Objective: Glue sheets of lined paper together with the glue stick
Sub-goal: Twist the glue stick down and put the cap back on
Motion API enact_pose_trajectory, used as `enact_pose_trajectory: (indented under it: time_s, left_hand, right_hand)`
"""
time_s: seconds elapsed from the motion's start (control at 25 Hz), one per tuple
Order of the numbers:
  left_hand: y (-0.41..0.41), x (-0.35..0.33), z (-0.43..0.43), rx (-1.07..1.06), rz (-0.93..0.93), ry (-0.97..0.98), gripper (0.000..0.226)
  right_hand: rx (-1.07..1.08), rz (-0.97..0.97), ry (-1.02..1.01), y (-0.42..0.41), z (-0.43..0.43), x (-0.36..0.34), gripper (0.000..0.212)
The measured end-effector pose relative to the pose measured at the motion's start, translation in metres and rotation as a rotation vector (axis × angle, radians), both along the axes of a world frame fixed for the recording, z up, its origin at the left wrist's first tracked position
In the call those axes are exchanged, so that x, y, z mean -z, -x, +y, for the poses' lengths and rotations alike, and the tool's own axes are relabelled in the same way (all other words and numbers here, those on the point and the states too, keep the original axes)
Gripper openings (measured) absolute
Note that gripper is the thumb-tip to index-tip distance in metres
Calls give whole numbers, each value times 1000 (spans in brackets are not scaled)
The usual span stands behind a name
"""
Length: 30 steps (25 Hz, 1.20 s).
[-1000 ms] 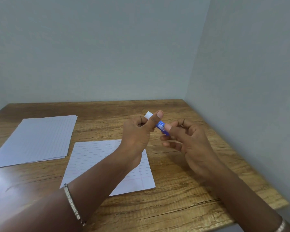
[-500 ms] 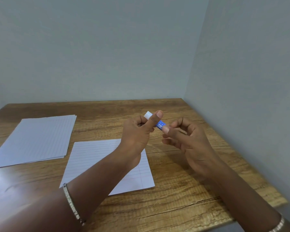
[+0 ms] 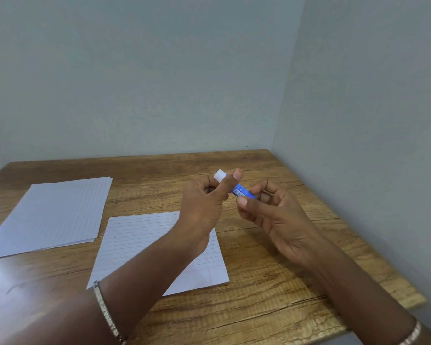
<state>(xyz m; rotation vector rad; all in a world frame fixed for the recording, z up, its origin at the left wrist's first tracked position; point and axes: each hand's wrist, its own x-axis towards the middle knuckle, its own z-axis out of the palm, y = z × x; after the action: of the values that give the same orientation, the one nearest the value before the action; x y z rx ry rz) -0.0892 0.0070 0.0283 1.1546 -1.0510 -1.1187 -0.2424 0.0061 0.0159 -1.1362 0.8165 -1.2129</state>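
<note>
A blue glue stick (image 3: 241, 191) with a white cap end is held above the wooden table between both hands. My left hand (image 3: 204, 207) grips its white capped end, thumb laid along it. My right hand (image 3: 271, 215) pinches the blue body's other end with thumb and fingers. Below the hands a single sheet of lined paper (image 3: 135, 245) lies flat on the table; my left forearm covers part of it. A stack of lined paper (image 3: 52, 215) lies to its left.
The wooden table (image 3: 271, 295) sits in a corner, with grey walls behind it and along its right side. Its right edge and near right corner are close to my right forearm. Bracelets are on both wrists.
My right hand's thumb has slid a little lower along the blue body. The glue stick and my left hand have hardly moved.
</note>
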Motion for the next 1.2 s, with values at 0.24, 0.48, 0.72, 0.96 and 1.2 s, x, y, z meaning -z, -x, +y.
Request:
enact_pose_trajectory:
  time_s: [0.24,0.48,0.72,0.96,1.2]
  left_hand:
    - [-2,1,-1,-6,-13,9,50]
    - [-1,2,-3,-22,-8,-25,57]
    - [-4,6,-6,-16,-7,-15,61]
    - [-3,4,-4,17,-14,-28,43]
    - [-3,4,-5,3,-1,-32,48]
  right_hand:
    - [-35,1,-107,-1,2,-2,25]
    - [69,188,88,1,2,0,34]
    - [-31,42,-136,-2,3,-5,30]
    - [97,98,77,0,1,2,20]
    - [-15,53,-96,-2,2,-1,32]
